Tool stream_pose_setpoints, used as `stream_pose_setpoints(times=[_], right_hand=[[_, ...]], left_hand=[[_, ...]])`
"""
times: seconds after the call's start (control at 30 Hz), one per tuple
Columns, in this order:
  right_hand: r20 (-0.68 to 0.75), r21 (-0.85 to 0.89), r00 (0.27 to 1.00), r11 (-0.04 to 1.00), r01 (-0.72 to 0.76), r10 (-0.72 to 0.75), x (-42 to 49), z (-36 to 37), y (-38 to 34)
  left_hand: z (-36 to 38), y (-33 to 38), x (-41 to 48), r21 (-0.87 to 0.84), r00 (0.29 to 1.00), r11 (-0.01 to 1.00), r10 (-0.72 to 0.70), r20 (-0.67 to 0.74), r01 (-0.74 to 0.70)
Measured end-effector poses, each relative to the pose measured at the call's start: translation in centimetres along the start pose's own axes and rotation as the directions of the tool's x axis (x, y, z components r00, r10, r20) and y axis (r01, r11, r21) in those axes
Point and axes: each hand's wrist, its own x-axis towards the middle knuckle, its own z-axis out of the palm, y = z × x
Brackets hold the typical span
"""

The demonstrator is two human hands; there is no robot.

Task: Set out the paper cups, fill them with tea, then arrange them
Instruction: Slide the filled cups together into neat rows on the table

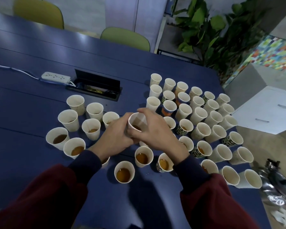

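Our left grip (116, 134) and right grip (155, 129) curl round one cup (137, 121), tilted among the filled cups (123, 175) over the bench (31, 100). It looks light, thin and easily crushed, with tea ready to slop; we'd hold mid-wall, gently.

Your held cup (136, 121): white paper, tilted, shallow tea inside. The filled cups (123, 172) stand upright nearest you; the empty-looking cups (198, 113) sit in packed rows, far right.

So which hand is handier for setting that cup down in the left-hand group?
Probably the left hand: it and the right hand both grip the cup, but that group of cups stands beside it.
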Motion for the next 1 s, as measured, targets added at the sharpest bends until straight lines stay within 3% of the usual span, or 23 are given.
stream_pose_setpoints(times=[0.27, 0.37, 0.5, 0.63, 0.73, 0.9, 1.0], right_hand=[[0.025, -0.013, 0.995, 0.995, -0.099, 0.099, 11.0, 0.5, -1.7], [0.002, -0.049, 0.989, 0.988, -0.147, 0.147, 16.2, 0.6, -0.5], [-0.048, -0.11, 0.975, 0.969, -0.222, 0.218, 23.2, 0.3, 2.4], [-0.055, -0.148, 0.958, 0.946, -0.287, 0.282, 29.5, 0.0, 5.7], [-0.058, -0.188, 0.954, 0.935, -0.301, 0.296, 33.6, 0.3, 8.7], [-0.062, -0.202, 0.943, 0.921, -0.334, 0.328, 38.6, 2.0, 12.8], [-0.034, -0.228, 0.936, 0.909, -0.35, 0.351, 40.6, 3.0, 14.5]], left_hand=[[-5.6, -3.8, 8.3, 0.055, 1.0, 0.998, -0.014, 0.009, 0.013], [-7.9, -6.2, 12.6, 0.175, 0.999, 0.984, -0.032, 0.039, 0.025], [-9.2, -8.9, 18.7, 0.376, 0.977, 0.922, -0.162, 0.14, 0.099], [-6.8, -11.7, 23.8, 0.554, 0.9, 0.831, -0.274, 0.339, 0.045], [-4.2, -15.1, 26.8, 0.62, 0.837, 0.784, -0.366, 0.407, 0.042], [-1.5, -18.9, 29.2, 0.754, 0.703, 0.656, -0.555, 0.444, 0.041], [-0.5, -19.3, 30.5, 0.774, 0.668, 0.63, -0.605, 0.434, 0.068]])
